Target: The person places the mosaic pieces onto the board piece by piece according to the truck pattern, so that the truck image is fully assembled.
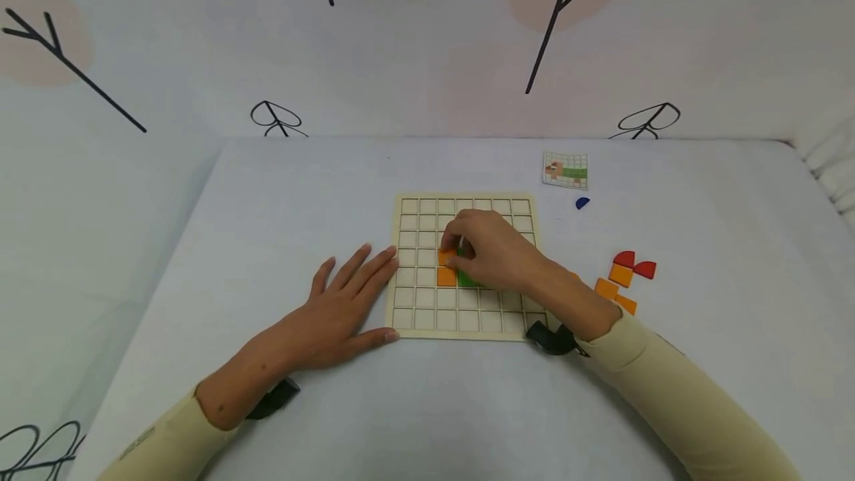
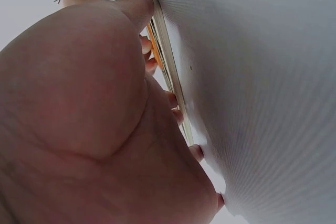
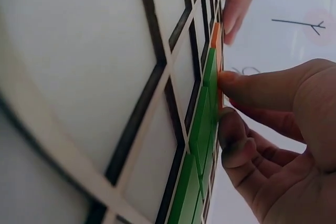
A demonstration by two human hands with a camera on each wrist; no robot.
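Note:
A pale wooden grid board (image 1: 427, 324) lies on the white table. My right hand (image 1: 497, 247) is over its middle, pinching an orange square tile (image 1: 446, 255) between thumb and fingers at a grid cell. Just below that tile, another orange square tile (image 1: 446, 277) lies in its cell. Green tiles (image 3: 198, 124) sit in cells beside the orange ones, partly hidden under my right hand in the head view. My left hand (image 1: 347, 310) rests flat, fingers spread, its fingertips and thumb against the board's left edge (image 2: 167, 51).
Right of the board lie loose orange tiles (image 1: 606, 289) and two red quarter-round pieces (image 1: 645, 269). A dark blue half-round piece (image 1: 582, 203) lies near a small picture card (image 1: 565, 171) at the back right. Dark wrist devices (image 1: 551, 338) are worn at both wrists.

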